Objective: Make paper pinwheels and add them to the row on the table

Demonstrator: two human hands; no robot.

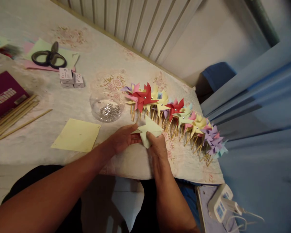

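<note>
a pale green paper pinwheel (147, 128) sits between both hands, just above the near edge of the floral tablecloth (75, 108); the left hand (124, 137) pinches it from 9 o'clock, thumb above, fingertips at its edge; the right hand (158, 145) grips it from 5 o'clock, thumb pressed on the paper, its other fingers mostly hidden; with that pinwheel as the dial's centre, a clear round dish (94, 108) of small silver pieces (109, 112) stands near at 10 o'clock; farther along that line are small white boxes (66, 75) and black-handled scissors (49, 59), lying on green and pink paper sheets (71, 59); a yellow paper square (76, 136) lies flat at 9 o'clock, with wooden sticks (16, 116) beyond it; a row of colourful pinwheels on sticks (184, 116) curves from 12 o'clock to past 3; a white power strip (217, 207) rests at 4 o'clock.
</note>
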